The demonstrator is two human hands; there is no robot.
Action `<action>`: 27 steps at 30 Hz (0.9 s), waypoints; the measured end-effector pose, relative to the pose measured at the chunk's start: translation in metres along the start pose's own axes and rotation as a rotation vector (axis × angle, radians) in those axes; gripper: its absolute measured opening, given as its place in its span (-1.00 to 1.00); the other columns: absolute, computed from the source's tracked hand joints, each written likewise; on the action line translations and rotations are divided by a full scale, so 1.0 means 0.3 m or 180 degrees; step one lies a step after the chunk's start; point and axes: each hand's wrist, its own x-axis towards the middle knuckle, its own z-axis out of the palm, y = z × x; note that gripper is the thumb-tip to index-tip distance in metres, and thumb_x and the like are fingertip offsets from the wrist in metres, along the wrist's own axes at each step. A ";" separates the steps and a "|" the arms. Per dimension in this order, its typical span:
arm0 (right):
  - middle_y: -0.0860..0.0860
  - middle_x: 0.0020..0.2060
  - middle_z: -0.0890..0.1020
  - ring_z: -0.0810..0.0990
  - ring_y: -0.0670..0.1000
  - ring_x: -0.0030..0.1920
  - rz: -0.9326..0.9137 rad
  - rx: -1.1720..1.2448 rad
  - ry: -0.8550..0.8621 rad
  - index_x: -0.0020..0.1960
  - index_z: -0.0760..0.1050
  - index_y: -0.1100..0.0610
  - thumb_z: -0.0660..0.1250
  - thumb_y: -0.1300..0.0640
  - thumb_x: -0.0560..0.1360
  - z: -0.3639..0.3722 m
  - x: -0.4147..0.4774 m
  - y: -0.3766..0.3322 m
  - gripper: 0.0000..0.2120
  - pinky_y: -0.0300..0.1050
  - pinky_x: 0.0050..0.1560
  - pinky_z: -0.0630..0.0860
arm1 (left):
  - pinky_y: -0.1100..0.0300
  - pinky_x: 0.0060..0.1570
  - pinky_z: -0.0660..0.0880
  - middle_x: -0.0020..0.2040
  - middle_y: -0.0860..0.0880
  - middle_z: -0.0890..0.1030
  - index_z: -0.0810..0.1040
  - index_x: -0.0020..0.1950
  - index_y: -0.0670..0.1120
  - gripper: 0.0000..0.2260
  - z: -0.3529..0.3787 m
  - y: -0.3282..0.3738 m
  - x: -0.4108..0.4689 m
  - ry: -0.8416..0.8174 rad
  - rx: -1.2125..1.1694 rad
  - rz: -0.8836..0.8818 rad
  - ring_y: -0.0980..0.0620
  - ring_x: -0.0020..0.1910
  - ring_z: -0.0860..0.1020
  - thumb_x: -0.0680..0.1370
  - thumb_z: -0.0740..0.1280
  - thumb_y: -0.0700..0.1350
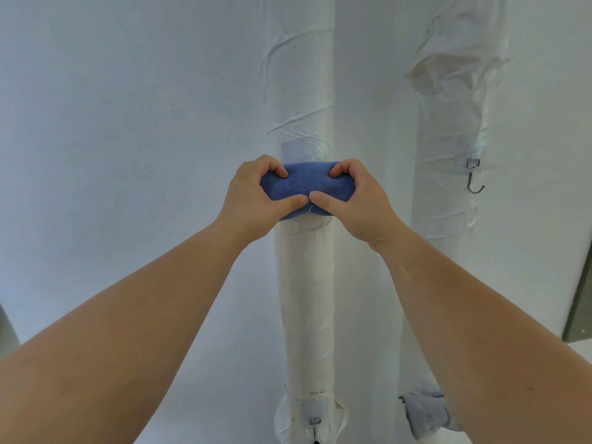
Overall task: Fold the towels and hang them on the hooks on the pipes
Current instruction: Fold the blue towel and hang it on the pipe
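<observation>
A folded blue towel (pixel 307 184) is held against the middle white-wrapped pipe (pixel 306 299). My left hand (pixel 253 200) grips its left end and my right hand (pixel 358 200) grips its right end, the two thumbs meeting at the towel's lower middle. A thin metal tip shows just below the thumbs; the hook behind the towel is hidden. On the right pipe (pixel 448 139) a bare metal hook (pixel 474 179) hangs from a small bracket.
A white wall fills the left side. Low on the middle pipe sits another hook bracket (pixel 315 423). A pale grey cloth (pixel 426 411) hangs low on the right pipe. A dark edge (pixel 579 309) shows at the far right.
</observation>
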 end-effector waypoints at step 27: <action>0.06 0.55 0.18 0.25 0.11 0.51 -0.0170 -0.1212 0.0480 0.35 0.40 -0.10 0.32 0.00 0.58 0.007 -0.154 -0.034 -0.65 0.12 0.45 0.34 | 0.13 0.38 0.23 0.66 0.02 0.04 0.43 0.30 0.20 -0.55 -0.055 0.062 -0.112 -0.0234 0.0686 0.0072 -0.06 0.60 0.14 0.49 0.52 -0.01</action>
